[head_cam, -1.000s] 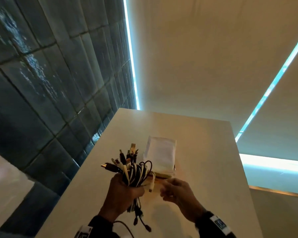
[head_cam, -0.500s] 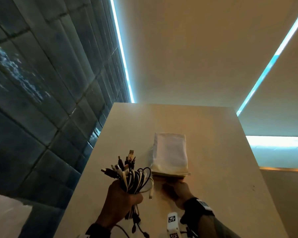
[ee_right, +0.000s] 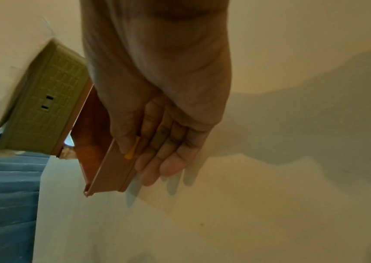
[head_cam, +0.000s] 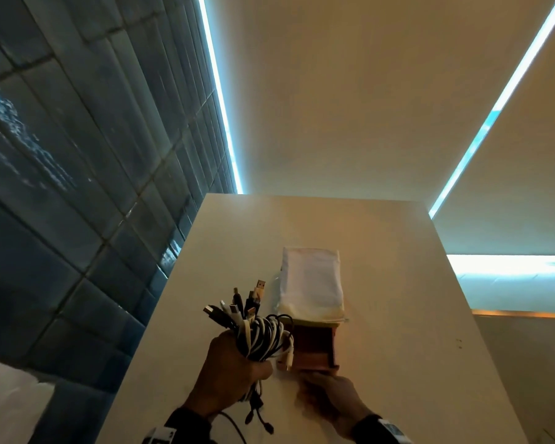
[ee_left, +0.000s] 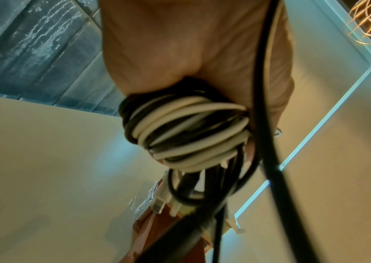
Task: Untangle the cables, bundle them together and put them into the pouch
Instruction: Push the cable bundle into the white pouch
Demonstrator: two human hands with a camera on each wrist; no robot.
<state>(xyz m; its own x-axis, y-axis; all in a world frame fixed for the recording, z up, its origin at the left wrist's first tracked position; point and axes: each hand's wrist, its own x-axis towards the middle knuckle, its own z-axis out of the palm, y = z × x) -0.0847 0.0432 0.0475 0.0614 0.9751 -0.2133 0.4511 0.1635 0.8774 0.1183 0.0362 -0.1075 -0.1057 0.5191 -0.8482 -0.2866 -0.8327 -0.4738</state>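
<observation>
My left hand (head_cam: 228, 370) grips a coiled bundle of black and white cables (head_cam: 260, 338) above the table, plugs sticking up and loose ends hanging below my wrist. The left wrist view shows the coil (ee_left: 187, 131) wrapped tight under my left hand (ee_left: 180, 44). A white cloth pouch (head_cam: 311, 283) lies flat on a green box (ee_right: 45, 106). From that box a brown drawer (head_cam: 313, 350) stands pulled out toward me. My right hand (head_cam: 330, 392) pinches the drawer front (ee_right: 103, 169) at a small orange handle (ee_right: 131, 151), thumb inside, fingers outside.
The white table (head_cam: 398, 283) is narrow, with its left edge running along a dark tiled wall (head_cam: 77, 187) and its right edge near a light strip. A bit of clear plastic wrap (ee_left: 146, 199) lies by the box.
My right hand has drawn back toward me from the pouch's near edge, and the brown drawer has come out of the box with it. My left hand holds the bundle in much the same place.
</observation>
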